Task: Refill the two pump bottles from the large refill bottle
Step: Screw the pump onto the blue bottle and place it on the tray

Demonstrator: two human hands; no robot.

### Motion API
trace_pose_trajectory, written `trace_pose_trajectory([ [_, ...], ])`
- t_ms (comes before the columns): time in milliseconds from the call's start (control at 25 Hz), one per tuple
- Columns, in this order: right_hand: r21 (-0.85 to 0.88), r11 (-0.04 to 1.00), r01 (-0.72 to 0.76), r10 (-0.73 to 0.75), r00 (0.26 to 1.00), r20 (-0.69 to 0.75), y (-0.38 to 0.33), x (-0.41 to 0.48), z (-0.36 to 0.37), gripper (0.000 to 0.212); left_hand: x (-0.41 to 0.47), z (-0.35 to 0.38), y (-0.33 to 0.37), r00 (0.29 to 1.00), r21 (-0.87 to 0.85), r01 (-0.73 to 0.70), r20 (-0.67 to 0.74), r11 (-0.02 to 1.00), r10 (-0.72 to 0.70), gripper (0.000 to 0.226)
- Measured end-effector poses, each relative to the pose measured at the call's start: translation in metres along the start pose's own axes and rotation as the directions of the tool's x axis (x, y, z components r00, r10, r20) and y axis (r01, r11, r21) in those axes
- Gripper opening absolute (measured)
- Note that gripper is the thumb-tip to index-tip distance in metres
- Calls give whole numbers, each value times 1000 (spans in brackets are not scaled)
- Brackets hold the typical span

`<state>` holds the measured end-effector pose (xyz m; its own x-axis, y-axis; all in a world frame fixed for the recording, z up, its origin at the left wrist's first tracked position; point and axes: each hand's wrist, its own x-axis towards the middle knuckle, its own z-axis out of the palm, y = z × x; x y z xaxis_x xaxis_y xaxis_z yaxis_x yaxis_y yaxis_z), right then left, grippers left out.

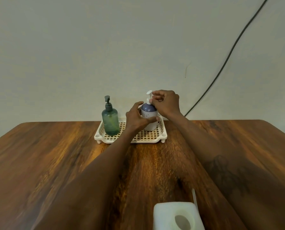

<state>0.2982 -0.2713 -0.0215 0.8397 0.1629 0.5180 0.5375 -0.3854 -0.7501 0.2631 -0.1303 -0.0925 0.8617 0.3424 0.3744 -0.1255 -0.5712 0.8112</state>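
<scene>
Two pump bottles stand in a cream lattice tray (155, 137) at the far side of the wooden table. The green translucent bottle (110, 120) with a dark pump is on the left, untouched. On the right is a white bottle with a purple top (149, 110); my left hand (137, 117) grips its body and my right hand (165, 102) pinches the collar of its white pump (149, 93). The large white refill bottle (176, 215) stands at the near edge, with its mouth open toward the camera.
The wooden table (55, 163) runs up to a pale wall. A dark cable (234, 47) hangs down the wall at the right, behind the table. A thin white tube (194, 195) lies beside the refill bottle.
</scene>
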Motion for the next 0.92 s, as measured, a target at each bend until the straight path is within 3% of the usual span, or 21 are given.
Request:
trace_pose_trajectory([
  [120,-14,1000,-22,22,1000,11,-1,-9,-7,41,-9,-10,4,995,-9,73,62,997,-73,123],
  [320,-22,1000,0,0,1000,6,-15,-46,-36,32,-54,-39,25,999,-2,43,-6,999,-43,91],
  [640,15,999,33,-34,992,122,-54,-154,-83,26,-187,-91,62,996,-235,83,-4,969,-86,52],
  [920,37,999,14,-18,993,117,-77,-236,-122,24,-281,-115,100,992,-427,124,53,896,-112,59],
])
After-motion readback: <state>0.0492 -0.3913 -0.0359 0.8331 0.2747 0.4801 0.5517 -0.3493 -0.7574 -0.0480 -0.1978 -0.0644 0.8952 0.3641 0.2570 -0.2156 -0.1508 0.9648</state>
